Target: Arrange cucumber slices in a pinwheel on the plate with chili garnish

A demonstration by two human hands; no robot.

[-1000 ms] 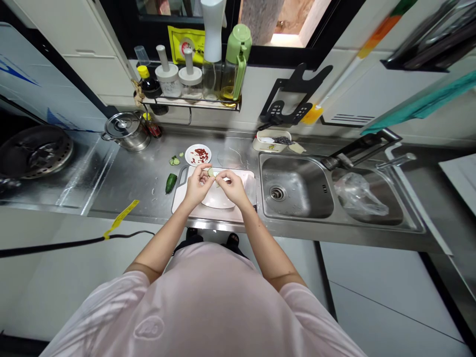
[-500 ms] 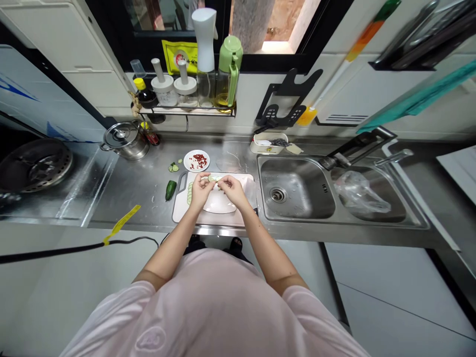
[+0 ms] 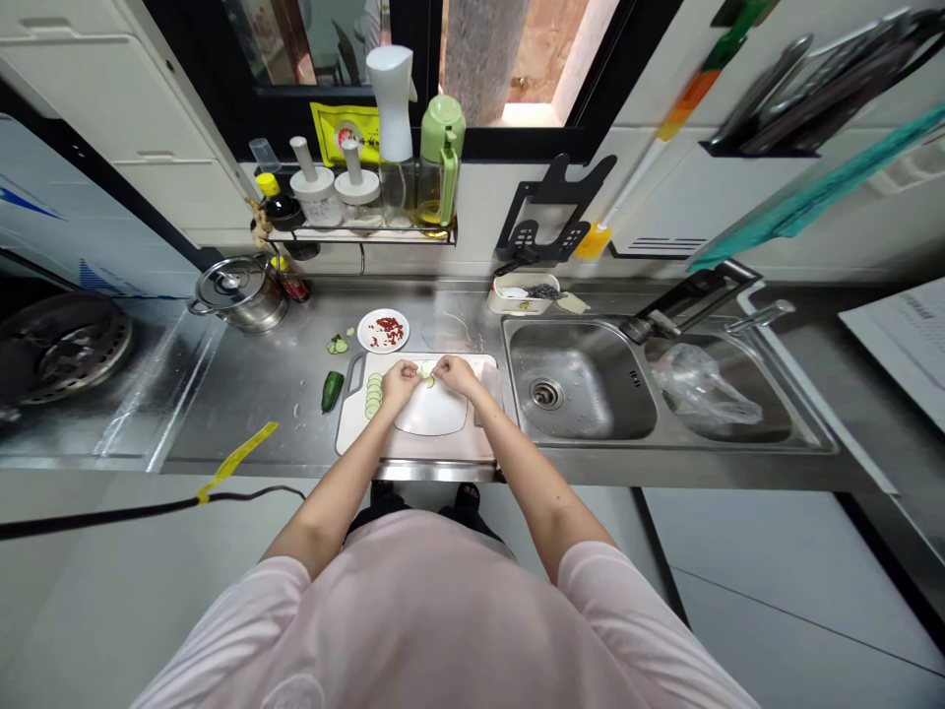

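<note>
Over a white plate (image 3: 432,416) on the cutting board (image 3: 354,436), both my hands are pinched close together. My left hand (image 3: 400,384) has its fingertips closed at pale green cucumber slices (image 3: 426,370). My right hand (image 3: 456,375) pinches at the same small group from the other side; the exact grip is too small to see clearly. A row of overlapping cucumber slices (image 3: 373,396) lies along the board's left side. Beside the board rests a dark green cucumber piece (image 3: 332,391). A greyish, blade-like shape (image 3: 488,382) is partly covered by my right forearm.
Behind the board stands a small plate (image 3: 362,333) of chopped red bits, with cucumber scraps (image 3: 338,345) beside it. A lidded steel pot (image 3: 243,295) is at left. To the right is a double sink (image 3: 591,389). A condiment rack (image 3: 361,236) hangs above the counter.
The camera view has shifted slightly, so the counter appears lower and further left. My hands stay over the plate; their fingers have moved a little apart, showing more of the slices between them.
</note>
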